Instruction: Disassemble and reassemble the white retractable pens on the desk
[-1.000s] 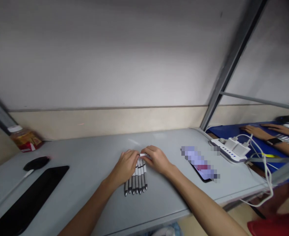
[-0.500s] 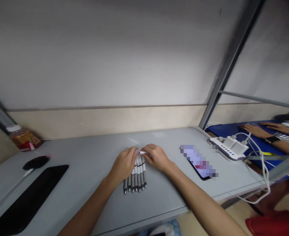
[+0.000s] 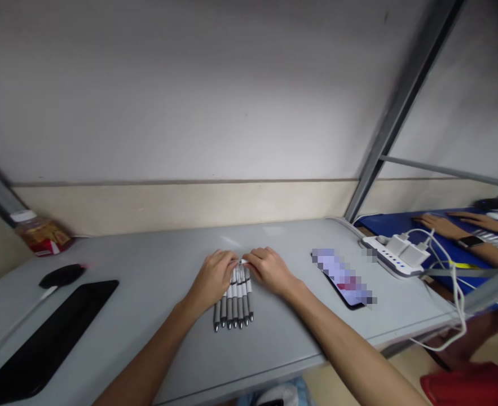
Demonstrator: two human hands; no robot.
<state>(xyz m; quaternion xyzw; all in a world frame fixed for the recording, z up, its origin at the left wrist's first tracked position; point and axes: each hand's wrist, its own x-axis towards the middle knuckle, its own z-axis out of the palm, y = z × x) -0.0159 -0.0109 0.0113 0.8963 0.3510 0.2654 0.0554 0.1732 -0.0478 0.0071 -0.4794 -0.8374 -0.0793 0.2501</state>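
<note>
Several white-and-grey pens (image 3: 233,307) lie side by side on the grey desk, their silver tips towards me. At their far ends both hands come close together. My left hand (image 3: 215,275) is closed, partly covering the leftmost pens; whatever its fingertips pinch is too small to make out. My right hand (image 3: 269,270) pinches a small white piece (image 3: 243,261) between thumb and fingers, just above the pens. Most of that piece is hidden by the fingers.
A phone (image 3: 342,279) and a white power strip (image 3: 395,256) with cables are to the right. At left lie a black mat (image 3: 54,338), a black mouse (image 3: 62,276) and a bottle (image 3: 43,234). Another person's hands (image 3: 441,226) rest on a blue desk at far right.
My left fingertips have moved inwards, towards the white piece at my right fingers. The row of pens lies as before.
</note>
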